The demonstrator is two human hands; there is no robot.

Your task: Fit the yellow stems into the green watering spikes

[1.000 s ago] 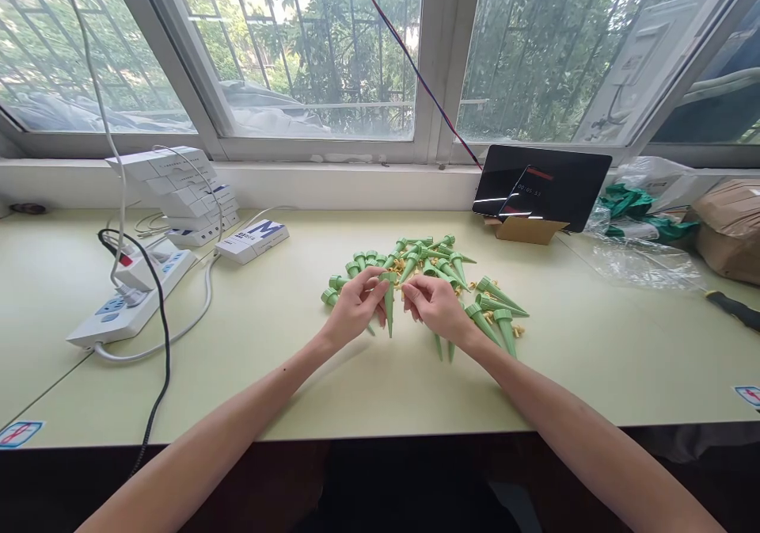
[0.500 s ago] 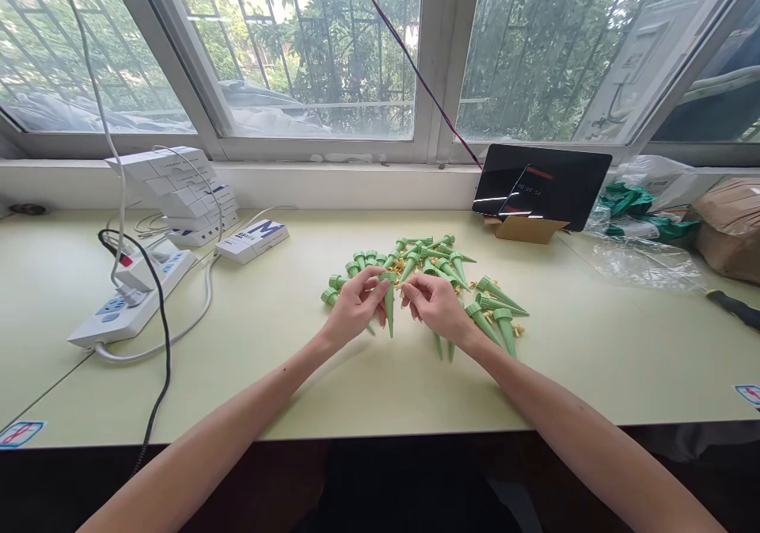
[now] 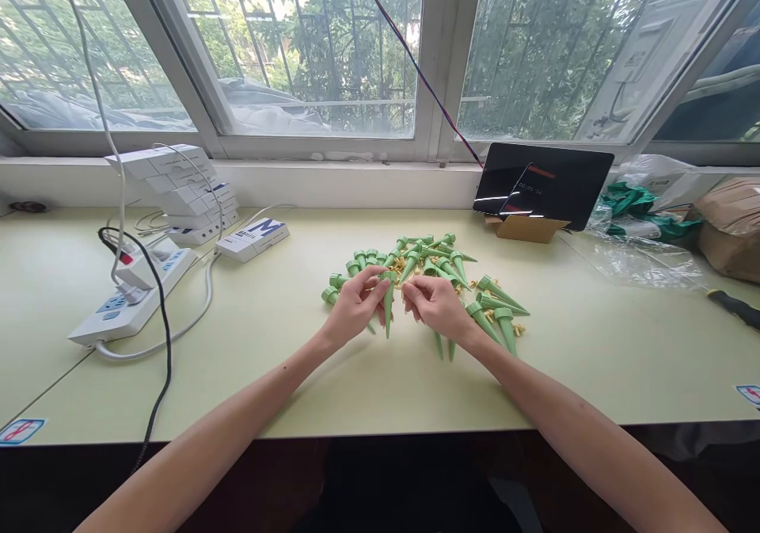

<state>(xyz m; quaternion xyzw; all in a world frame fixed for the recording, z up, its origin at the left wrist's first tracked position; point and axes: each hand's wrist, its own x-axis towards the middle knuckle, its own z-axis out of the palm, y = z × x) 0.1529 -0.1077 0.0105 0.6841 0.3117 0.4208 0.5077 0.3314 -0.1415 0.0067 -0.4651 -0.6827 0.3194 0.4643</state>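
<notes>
My left hand (image 3: 358, 305) pinches a green plant watering spike (image 3: 388, 308) near its capped end, with the tapered point hanging down. Close by on the right, my right hand (image 3: 436, 305) has its thumb and fingers pressed together beside the spike's cap. Whatever lies in that pinch is too small to make out. Behind and around both hands is a loose pile of similar green spikes (image 3: 456, 261), with small yellow pieces (image 3: 518, 330) scattered among them. Some spikes are partly covered by my hands and wrists.
At the left, a white power strip (image 3: 127, 311) with cables lies near stacked white boxes (image 3: 190, 192) and a single box (image 3: 252, 240). A dark tablet (image 3: 543, 184) leans on a cardboard stand (image 3: 528, 230). Clear plastic (image 3: 647, 264) and a black-handled tool (image 3: 736, 309) lie at the right.
The spike in my left hand has tilted very slightly, its point shifting a little left. Both hands otherwise keep their places.
</notes>
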